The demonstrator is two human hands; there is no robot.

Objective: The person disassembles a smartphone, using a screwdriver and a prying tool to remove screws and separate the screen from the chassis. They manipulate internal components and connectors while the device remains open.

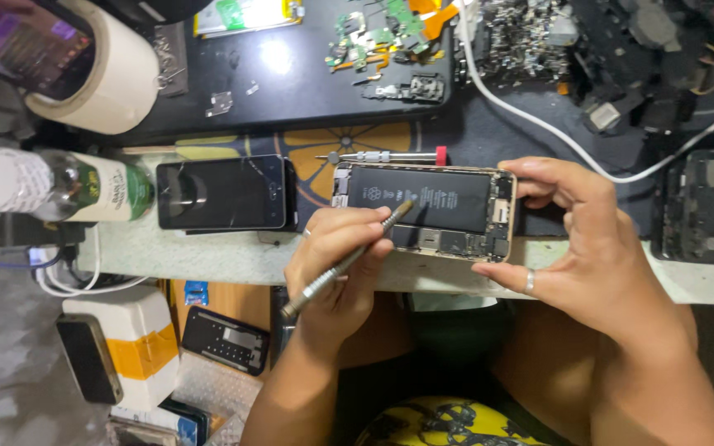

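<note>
An opened phone [423,213] with a gold frame and a black battery lies at the table's front edge. My right hand [597,248] grips its right end between thumb and fingers; a ring sits on one finger. My left hand [336,264] holds a slim metal screwdriver [349,260] like a pen. Its tip rests on the lower left part of the battery, near the phone's circuit board.
A second screwdriver with a red cap [382,156] lies just behind the phone. A black phone screen [225,194] and a lying bottle [59,186] are to the left. Behind are a tape roll [105,78], circuit parts [382,33], a white cable [539,120] and another opened device [704,206].
</note>
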